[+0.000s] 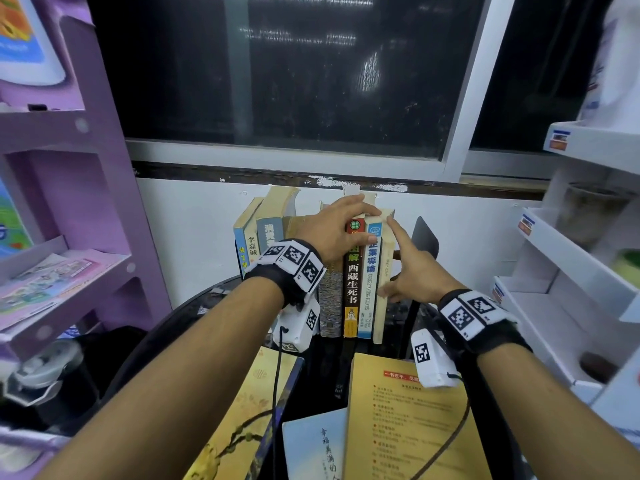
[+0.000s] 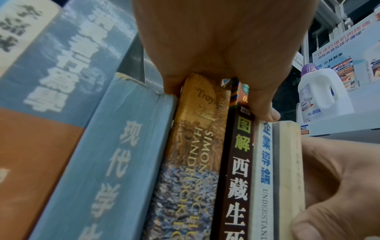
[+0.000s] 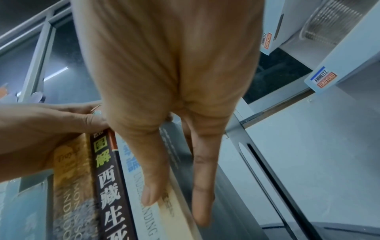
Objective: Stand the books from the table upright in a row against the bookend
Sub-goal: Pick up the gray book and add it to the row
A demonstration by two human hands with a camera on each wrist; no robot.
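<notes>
**Squaring up the row**

The left hand (image 1: pixel 332 230) curls its fingers (image 2: pixel 265 112) over the tops of the middle books, while the right hand (image 1: pixel 412 271), fingers straight, presses the cream end book (image 1: pixel 384 282) leftward. The bookend (image 1: pixel 424 240) stands just beside it at the counter's far edge. Next, I judge, comes a flat book (image 1: pixel 405 420) from the near edge; cables drape across it.
</notes>
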